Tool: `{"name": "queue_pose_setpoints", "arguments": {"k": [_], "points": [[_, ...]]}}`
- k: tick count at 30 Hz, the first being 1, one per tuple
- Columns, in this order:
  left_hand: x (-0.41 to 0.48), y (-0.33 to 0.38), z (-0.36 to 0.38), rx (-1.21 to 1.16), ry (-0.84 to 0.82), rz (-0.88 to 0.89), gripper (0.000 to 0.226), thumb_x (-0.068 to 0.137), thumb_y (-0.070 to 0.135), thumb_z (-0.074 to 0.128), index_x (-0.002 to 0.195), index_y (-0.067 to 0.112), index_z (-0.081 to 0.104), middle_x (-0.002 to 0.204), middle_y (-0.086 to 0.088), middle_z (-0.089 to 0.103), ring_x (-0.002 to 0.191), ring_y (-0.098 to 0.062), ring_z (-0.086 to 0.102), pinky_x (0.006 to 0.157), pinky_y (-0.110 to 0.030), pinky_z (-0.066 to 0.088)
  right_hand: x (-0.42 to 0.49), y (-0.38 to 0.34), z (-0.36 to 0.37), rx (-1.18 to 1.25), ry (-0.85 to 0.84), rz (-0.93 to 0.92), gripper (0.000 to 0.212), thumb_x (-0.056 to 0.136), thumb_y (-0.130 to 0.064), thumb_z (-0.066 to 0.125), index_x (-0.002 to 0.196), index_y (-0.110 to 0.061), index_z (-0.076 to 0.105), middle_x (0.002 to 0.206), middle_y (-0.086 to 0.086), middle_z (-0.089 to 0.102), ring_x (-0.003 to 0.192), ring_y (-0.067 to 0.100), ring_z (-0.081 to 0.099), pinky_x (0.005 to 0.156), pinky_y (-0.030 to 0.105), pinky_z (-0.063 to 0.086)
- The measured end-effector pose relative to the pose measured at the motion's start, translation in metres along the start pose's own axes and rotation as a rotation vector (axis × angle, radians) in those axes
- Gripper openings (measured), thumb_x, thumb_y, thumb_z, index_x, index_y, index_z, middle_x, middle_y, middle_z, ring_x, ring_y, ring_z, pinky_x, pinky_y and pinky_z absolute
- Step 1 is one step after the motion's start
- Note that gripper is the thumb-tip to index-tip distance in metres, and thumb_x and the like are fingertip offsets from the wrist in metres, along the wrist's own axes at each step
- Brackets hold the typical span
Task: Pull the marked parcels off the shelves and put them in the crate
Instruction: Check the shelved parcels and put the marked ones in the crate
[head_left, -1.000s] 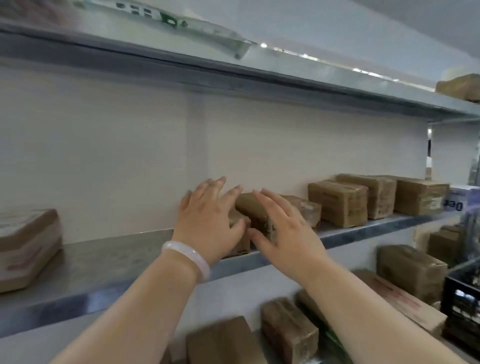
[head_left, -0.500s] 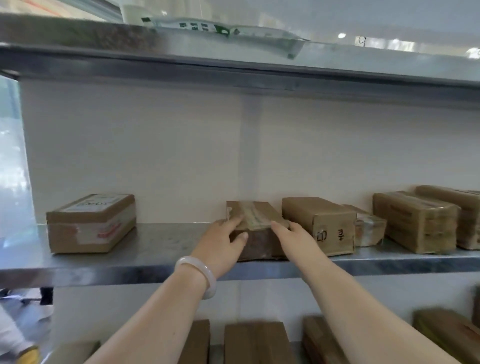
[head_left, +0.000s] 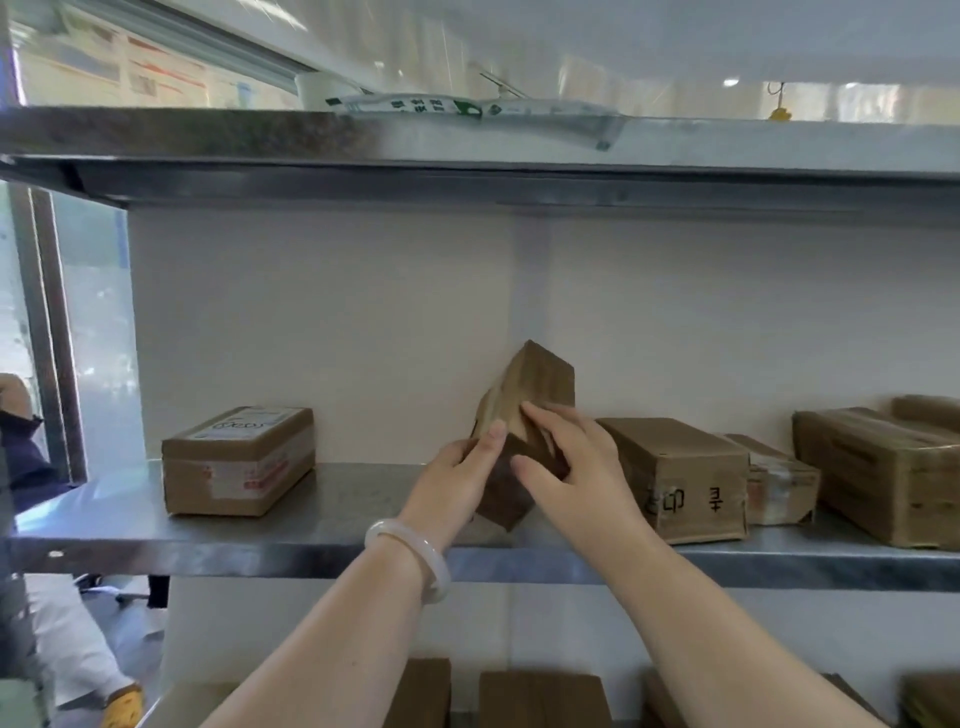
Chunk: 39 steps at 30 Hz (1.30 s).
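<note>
Left hand (head_left: 457, 480), right hand (head_left: 566, 462) both clamp tilted parcel (head_left: 524, 405), far end raised off shelf (head_left: 337, 525), likely checking marking.

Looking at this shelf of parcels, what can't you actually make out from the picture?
- Tilted parcel, head view: both hands cover its lower faces, so any mark there is hidden.
- Crate: outside the head view.
- Bottom-shelf boxes: cut off by the lower edge and partly covered by the arms.
- Label on the left box: too blurred to read.
- Right boxes: cut off by the right edge.
</note>
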<state>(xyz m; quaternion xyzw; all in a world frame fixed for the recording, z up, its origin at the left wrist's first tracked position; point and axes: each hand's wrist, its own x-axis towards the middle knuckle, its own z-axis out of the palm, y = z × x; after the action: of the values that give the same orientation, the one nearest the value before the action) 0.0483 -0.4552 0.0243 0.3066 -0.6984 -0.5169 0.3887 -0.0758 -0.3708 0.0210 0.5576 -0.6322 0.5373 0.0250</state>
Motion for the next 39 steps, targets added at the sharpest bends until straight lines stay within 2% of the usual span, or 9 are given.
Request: {"name": "queue_pose_setpoints", "arguments": {"k": [2, 7, 13, 19, 23, 26, 32, 36, 39], "points": [[-0.002, 0.002, -0.001, -0.051, 0.014, -0.039, 0.090, 0.051, 0.088, 0.047, 0.117, 0.027, 0.053, 0.107, 0.006, 0.062, 0.097, -0.009, 0.058, 0.083, -0.032, 0.049, -0.005, -0.002, 0.003, 0.010, -0.021, -0.064, 0.050, 0.084, -0.041, 0.061, 0.132, -0.046, 0.049, 0.133, -0.032, 0.034, 0.128, -0.007, 0.028, 0.112, 0.040, 0.035], [0.000, -0.007, -0.006, -0.369, 0.063, -0.131, 0.058, 0.083, 0.065, 0.058, 0.123, 0.024, 0.056, 0.105, -0.005, 0.072, 0.100, -0.023, 0.067, 0.080, -0.038, 0.056, -0.013, -0.005, 0.013, 0.181, 0.105, -0.145, 0.065, 0.089, -0.026, 0.064, 0.135, -0.059, 0.032, 0.142, -0.033, 0.024, 0.134, -0.008, 0.026, 0.109, 0.036, 0.038], [0.000, -0.017, -0.011, -0.722, -0.021, -0.198, 0.051, 0.086, 0.064, 0.056, 0.118, 0.026, 0.065, 0.095, -0.006, 0.076, 0.102, -0.036, 0.066, 0.066, -0.041, 0.060, -0.006, -0.001, 0.021, 0.375, 0.078, 0.211, 0.069, 0.088, -0.049, 0.061, 0.145, -0.050, 0.024, 0.159, -0.013, 0.014, 0.143, 0.013, 0.024, 0.114, 0.042, 0.031], [0.006, -0.021, -0.016, -0.429, 0.082, -0.065, 0.041, 0.092, 0.056, 0.052, 0.128, 0.035, 0.055, 0.114, 0.003, 0.069, 0.108, -0.019, 0.063, 0.090, -0.041, 0.053, -0.002, 0.007, 0.024, 0.539, 0.004, 0.271, 0.055, 0.092, -0.042, 0.060, 0.144, -0.037, 0.040, 0.149, -0.003, 0.042, 0.137, 0.015, 0.039, 0.113, 0.044, 0.035], [0.009, -0.020, -0.029, -0.154, 0.058, 0.190, 0.034, 0.100, 0.030, 0.052, 0.130, 0.046, 0.053, 0.128, 0.015, 0.060, 0.112, -0.004, 0.060, 0.089, -0.027, 0.056, 0.003, 0.009, 0.023, 0.311, 0.025, 0.194, 0.057, 0.088, -0.041, 0.067, 0.140, -0.029, 0.049, 0.145, -0.003, 0.044, 0.134, 0.012, 0.040, 0.111, 0.042, 0.038], [0.011, -0.017, -0.035, 0.011, 0.054, 0.197, 0.042, 0.093, 0.046, 0.056, 0.133, 0.033, 0.057, 0.130, 0.006, 0.062, 0.117, -0.010, 0.060, 0.101, -0.037, 0.050, 0.005, 0.009, 0.023, 0.123, 0.035, 0.148, 0.063, 0.083, -0.048, 0.069, 0.140, -0.030, 0.049, 0.147, -0.006, 0.041, 0.136, 0.010, 0.036, 0.113, 0.039, 0.036], [0.008, -0.020, -0.044, 0.169, 0.129, 0.166, 0.029, 0.079, 0.063, 0.062, 0.091, 0.038, 0.067, 0.078, 0.024, 0.072, 0.074, 0.007, 0.066, 0.056, -0.008, 0.046, 0.006, 0.010, 0.030, 0.229, 0.003, 0.161, 0.043, 0.085, -0.034, 0.072, 0.125, -0.034, 0.058, 0.130, -0.008, 0.057, 0.115, 0.004, 0.054, 0.096, 0.028, 0.050], [0.014, -0.033, -0.052, 0.312, 0.147, 0.085, 0.014, 0.089, 0.057, 0.056, 0.090, 0.044, 0.061, 0.085, 0.024, 0.067, 0.086, 0.000, 0.064, 0.066, -0.019, 0.045, 0.008, 0.019, 0.042, 0.198, -0.014, 0.192, 0.040, 0.087, -0.027, 0.071, 0.124, -0.030, 0.058, 0.121, -0.011, 0.058, 0.109, 0.004, 0.055, 0.082, 0.012, 0.048], [0.016, -0.041, -0.055, 0.334, 0.168, 0.080, 0.031, 0.092, 0.049, 0.058, 0.121, 0.039, 0.060, 0.110, 0.016, 0.067, 0.104, -0.008, 0.062, 0.078, -0.021, 0.044, 0.010, 0.025, 0.050, 0.170, -0.034, 0.199, 0.045, 0.088, -0.029, 0.071, 0.129, -0.030, 0.053, 0.128, -0.009, 0.054, 0.114, 0.005, 0.050, 0.090, 0.013, 0.041]]}}
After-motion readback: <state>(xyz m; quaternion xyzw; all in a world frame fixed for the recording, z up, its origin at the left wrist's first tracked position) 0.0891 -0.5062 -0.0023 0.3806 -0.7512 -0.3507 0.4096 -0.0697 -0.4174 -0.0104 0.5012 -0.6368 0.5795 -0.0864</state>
